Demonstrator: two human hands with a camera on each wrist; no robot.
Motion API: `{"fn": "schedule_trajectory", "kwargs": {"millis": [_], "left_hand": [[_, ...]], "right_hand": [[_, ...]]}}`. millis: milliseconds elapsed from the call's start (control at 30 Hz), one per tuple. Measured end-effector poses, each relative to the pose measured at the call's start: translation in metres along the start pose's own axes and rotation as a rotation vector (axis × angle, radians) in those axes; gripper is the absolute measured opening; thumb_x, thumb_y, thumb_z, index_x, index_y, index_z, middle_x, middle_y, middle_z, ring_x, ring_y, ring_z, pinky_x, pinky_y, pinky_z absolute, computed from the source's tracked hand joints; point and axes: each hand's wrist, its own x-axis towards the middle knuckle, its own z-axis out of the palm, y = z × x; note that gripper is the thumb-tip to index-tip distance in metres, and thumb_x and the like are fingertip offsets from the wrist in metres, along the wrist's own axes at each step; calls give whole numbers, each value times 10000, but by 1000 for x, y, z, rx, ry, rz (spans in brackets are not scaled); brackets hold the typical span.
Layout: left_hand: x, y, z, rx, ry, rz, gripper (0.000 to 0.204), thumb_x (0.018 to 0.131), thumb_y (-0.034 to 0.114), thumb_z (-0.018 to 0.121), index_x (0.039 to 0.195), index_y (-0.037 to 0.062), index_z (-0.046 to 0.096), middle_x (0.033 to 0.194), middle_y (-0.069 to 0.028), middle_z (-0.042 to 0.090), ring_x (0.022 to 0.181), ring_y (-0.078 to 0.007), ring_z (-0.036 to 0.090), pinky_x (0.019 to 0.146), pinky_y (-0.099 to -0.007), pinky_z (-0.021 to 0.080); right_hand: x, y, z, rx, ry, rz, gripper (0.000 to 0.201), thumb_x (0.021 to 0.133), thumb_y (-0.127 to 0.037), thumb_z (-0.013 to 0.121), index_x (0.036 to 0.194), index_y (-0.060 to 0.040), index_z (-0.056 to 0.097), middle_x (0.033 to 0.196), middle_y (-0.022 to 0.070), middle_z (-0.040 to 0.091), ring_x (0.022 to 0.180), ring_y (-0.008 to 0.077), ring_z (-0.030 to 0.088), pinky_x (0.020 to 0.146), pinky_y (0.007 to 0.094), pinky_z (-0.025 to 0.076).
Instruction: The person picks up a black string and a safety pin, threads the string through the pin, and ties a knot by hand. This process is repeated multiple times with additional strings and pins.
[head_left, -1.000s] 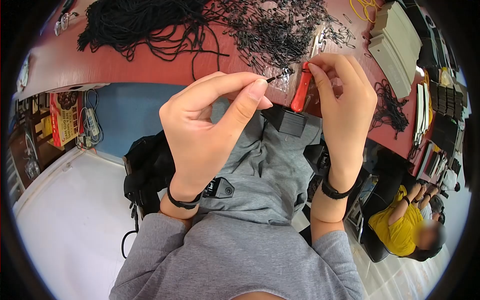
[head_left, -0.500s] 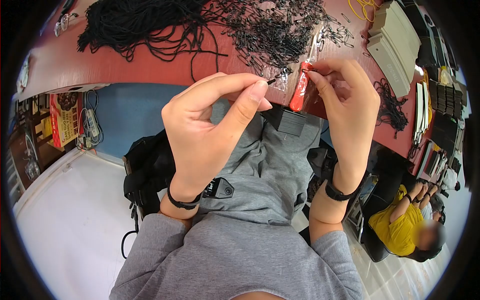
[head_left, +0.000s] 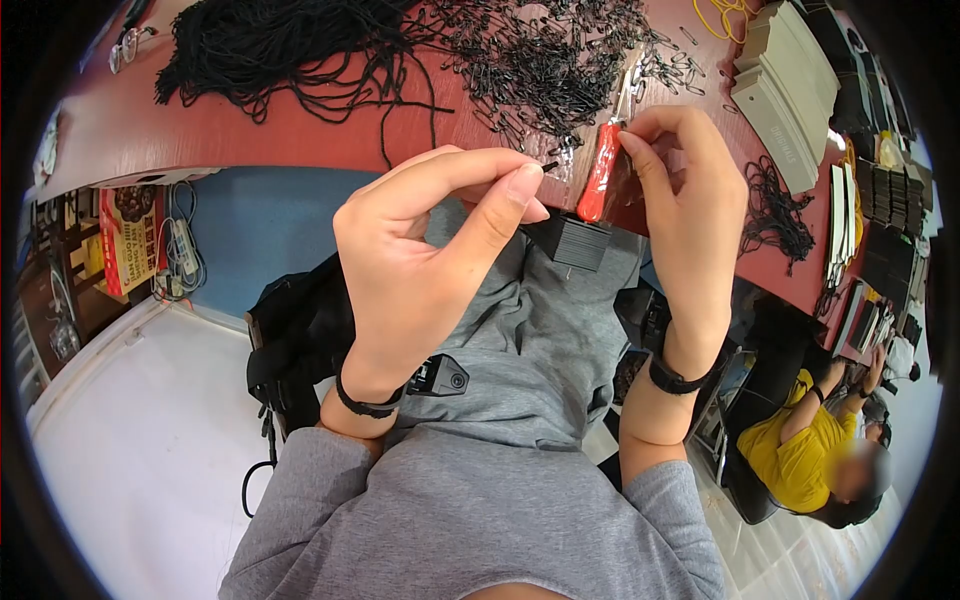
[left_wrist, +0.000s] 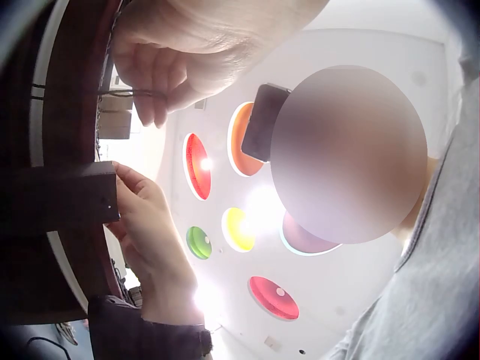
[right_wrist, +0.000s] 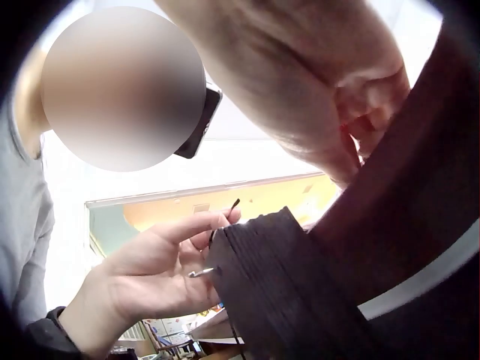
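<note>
My left hand (head_left: 425,240) pinches a short black cord end (head_left: 550,165) between thumb and index finger. In the left wrist view the doubled black cord (left_wrist: 135,93) runs from those fingers toward the table. The right hand (head_left: 695,200) has its fingers curled, with thumb and index tips right at the upper end of a red handle (head_left: 600,175); I cannot tell what they pinch. This handle belongs to a tool with a thin metal shaft (head_left: 627,95), lying at the table edge under clear film. Just below it sits a stack of black cards (head_left: 580,245).
A heap of black safety pins (head_left: 545,75) spreads behind the tool. Left of it lies a large bundle of black cords (head_left: 270,50). Grey-beige boards (head_left: 785,100) and a small dark tangle (head_left: 780,215) are at right. A person in yellow (head_left: 800,445) sits beyond.
My left hand has shifted slightly right with the cord end. The right hand dipped, then rose again beside the red handle; a dark loop seen there earlier no longer shows.
</note>
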Motion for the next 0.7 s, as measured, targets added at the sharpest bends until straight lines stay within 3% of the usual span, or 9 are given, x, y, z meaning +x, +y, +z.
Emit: {"fn": "schedule_trajectory", "kwargs": {"millis": [33,100,200,333,533,700], "left_hand": [[0,0,0,-2,-3,5,128,829,-8,631,936,-77,639,772,-99,652,695,-129,627,638,-206,478],[0,0,0,-1,1,1,127,829,-8,630,935,-77,639,769,-99,651,695,-129,627,639,-205,477],[0,1,0,2,8,-4,125,829,-10,629,934,-77,638,766,-98,650,695,-128,626,638,-205,476],[1,0,1,1,-3,15,121,830,-14,626,931,-80,637,767,-97,648,694,-129,626,634,-205,475],[0,1,2,31,0,31,119,831,-16,624,930,-80,639,768,-97,648,693,-128,626,630,-202,473],[0,0,3,28,-4,21,119,830,-16,624,930,-79,638,770,-97,650,694,-126,626,627,-198,471]], "right_hand": [[-1,1,-1,0,-1,0,108,782,-24,640,852,-16,559,792,77,570,667,191,578,592,289,466],[-4,2,-4,206,47,190,130,764,-13,667,863,-14,584,819,59,591,658,141,586,552,260,468],[-8,5,-6,263,154,196,150,742,-8,694,866,-13,610,837,49,604,646,102,580,522,233,457],[-12,0,-10,22,93,150,146,737,-22,700,857,-2,621,787,57,581,616,112,557,529,230,440],[-13,-8,-9,46,-3,210,122,749,-29,685,824,8,595,761,71,563,611,145,549,535,259,432],[-17,-6,-8,-46,-4,154,98,776,-36,660,827,4,587,760,80,565,602,160,554,543,276,441]]}}
